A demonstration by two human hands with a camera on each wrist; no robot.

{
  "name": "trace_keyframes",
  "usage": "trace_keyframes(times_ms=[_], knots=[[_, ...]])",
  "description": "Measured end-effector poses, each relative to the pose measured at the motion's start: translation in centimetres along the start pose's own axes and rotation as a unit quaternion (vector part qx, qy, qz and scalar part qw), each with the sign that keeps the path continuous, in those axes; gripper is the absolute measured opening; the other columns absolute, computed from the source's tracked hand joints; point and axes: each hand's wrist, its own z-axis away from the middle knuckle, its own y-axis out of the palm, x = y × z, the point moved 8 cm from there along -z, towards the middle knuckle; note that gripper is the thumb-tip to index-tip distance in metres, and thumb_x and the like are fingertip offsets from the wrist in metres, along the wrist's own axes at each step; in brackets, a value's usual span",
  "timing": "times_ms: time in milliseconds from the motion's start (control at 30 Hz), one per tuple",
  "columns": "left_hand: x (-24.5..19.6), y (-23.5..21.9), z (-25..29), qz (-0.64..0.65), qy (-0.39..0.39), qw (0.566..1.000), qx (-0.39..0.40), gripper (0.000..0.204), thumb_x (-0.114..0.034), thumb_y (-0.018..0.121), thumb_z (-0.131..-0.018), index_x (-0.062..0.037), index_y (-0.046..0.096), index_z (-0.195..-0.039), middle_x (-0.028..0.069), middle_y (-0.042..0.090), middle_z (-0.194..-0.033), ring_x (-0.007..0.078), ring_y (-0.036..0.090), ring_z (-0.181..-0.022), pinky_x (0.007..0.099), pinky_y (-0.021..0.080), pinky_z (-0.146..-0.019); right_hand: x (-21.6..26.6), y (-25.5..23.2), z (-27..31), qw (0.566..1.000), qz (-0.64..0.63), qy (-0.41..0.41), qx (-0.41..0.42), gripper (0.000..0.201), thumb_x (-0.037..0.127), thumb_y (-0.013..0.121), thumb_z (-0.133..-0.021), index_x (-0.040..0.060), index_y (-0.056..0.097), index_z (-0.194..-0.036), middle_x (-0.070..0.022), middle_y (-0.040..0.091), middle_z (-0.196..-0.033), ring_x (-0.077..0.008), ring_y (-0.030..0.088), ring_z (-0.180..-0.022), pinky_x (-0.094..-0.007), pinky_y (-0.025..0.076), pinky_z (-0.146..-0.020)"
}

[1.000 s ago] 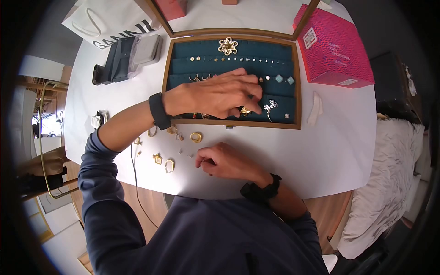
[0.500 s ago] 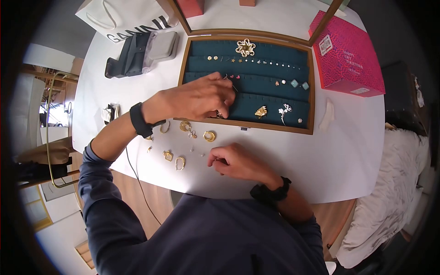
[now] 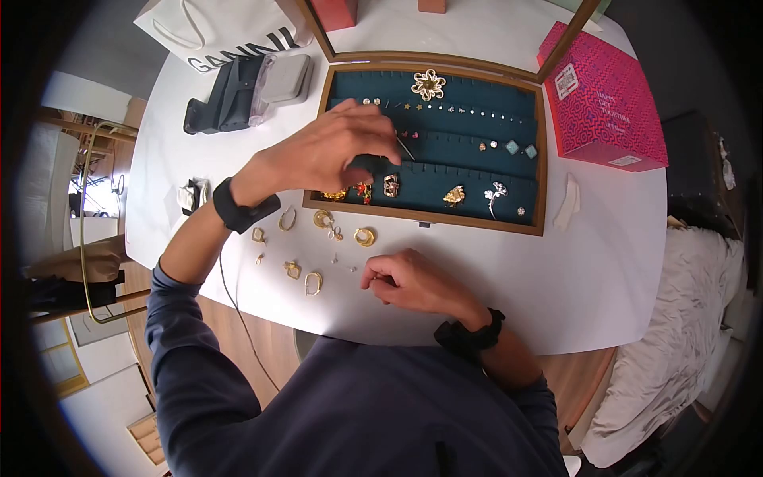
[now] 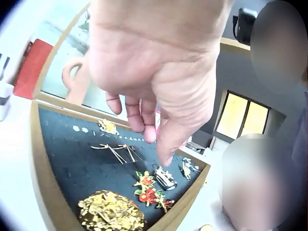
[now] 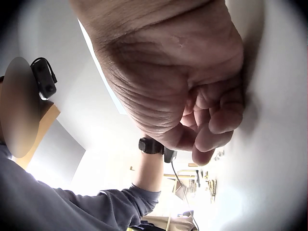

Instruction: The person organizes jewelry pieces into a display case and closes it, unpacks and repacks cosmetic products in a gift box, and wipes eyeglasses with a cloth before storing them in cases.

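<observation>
My left hand (image 3: 330,151) hovers over the left part of a jewelry box (image 3: 541,159) lined in dark teal, fingers loosely bent and nothing visible between them. Below its thumb, in the left wrist view, lies a silver-and-dark brooch (image 4: 165,178). Beside that are a red flower brooch (image 4: 148,195) and a bumpy gold brooch (image 4: 110,211). Thin hoop earrings (image 4: 126,153) hang in the row behind. My right hand (image 3: 413,278) rests on the white table, fingers loosely curled, holding nothing visible. Near its fingertips lie tiny studs (image 3: 353,269).
Gold earrings (image 3: 364,237) and other small pieces lie scattered before the box, whose glass lid (image 3: 445,60) stands raised. A pink box (image 3: 608,103) stands to the right. Grey cases (image 3: 284,79) and a white paper bag (image 3: 218,32) are back left.
My left hand first moved left from the gold brooch to the box's front left, then lifted up and back, uncovering the front-left brooches. My right hand stays put.
</observation>
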Motion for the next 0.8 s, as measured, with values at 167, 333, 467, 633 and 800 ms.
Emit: trace_keyframes(times_ms=[167, 333, 467, 633, 800], knots=[[0.2, 0.7, 1.6, -0.029, -0.054, 0.998, 0.017, 0.040, -0.008, 0.088, -0.065, -0.0092, 0.072, -0.101, 0.0040, 0.067, -0.109, 0.0264, 0.057, -0.106, 0.0399, 0.038, -0.090, 0.0, 0.1, 0.0, 1.000, -0.002, 0.000, 0.003, 0.017, 0.004, 0.056, -0.093, -0.0028, 0.069, -0.100, -0.0083, 0.069, -0.073, -0.0143, 0.067, -0.065, -0.0304, 0.052, -0.062], [0.8, 2.0, 2.8, -0.022, -0.060, 0.998, -0.016, 0.035, -0.012, 0.089, -0.068, -0.0088, 0.074, -0.100, 0.0029, 0.068, -0.099, 0.0237, 0.058, -0.101, 0.0378, 0.039, -0.088, -0.1, 0.1, 0.0, 1.000, 0.000, 0.006, 0.004, 0.016, 0.004, 0.056, -0.094, -0.0019, 0.070, -0.100, -0.0080, 0.069, -0.072, -0.0134, 0.067, -0.065, -0.0296, 0.051, -0.062], [1.0, 1.8, 3.2, -0.019, -0.054, 0.997, -0.054, 0.035, -0.013, 0.088, -0.070, -0.0096, 0.076, -0.103, 0.0032, 0.069, -0.097, 0.0239, 0.058, -0.100, 0.0371, 0.039, -0.091, 0.1, 0.0, 0.0, 1.000, -0.003, 0.014, 0.007, 0.016, 0.004, 0.056, -0.094, -0.0019, 0.070, -0.100, -0.0081, 0.068, -0.071, -0.0132, 0.067, -0.065, -0.0296, 0.051, -0.061], [1.1, 0.7, 3.5, 0.012, -0.052, 0.995, -0.088, 0.034, -0.010, 0.086, -0.071, -0.0081, 0.076, -0.104, 0.0048, 0.071, -0.101, 0.0255, 0.059, -0.101, 0.0385, 0.041, -0.091, 0.4, -0.1, 0.1, 1.000, -0.009, 0.020, 0.012, 0.016, 0.004, 0.056, -0.094, -0.0018, 0.070, -0.101, -0.0082, 0.068, -0.071, -0.0128, 0.066, -0.064, -0.0297, 0.050, -0.061], [3.4, -3.0, 7.0, -0.055, -0.133, 0.971, -0.193, 0.025, -0.003, 0.082, -0.077, -0.0046, 0.074, -0.101, 0.0082, 0.072, -0.100, 0.0310, 0.064, -0.097, 0.0410, 0.046, -0.088, -0.1, 0.0, 0.1, 1.000, -0.018, 0.016, -0.012, 0.012, 0.005, 0.061, -0.090, -0.0003, 0.070, -0.096, -0.0110, 0.068, -0.071, -0.0191, 0.065, -0.063, -0.0358, 0.049, -0.061]])
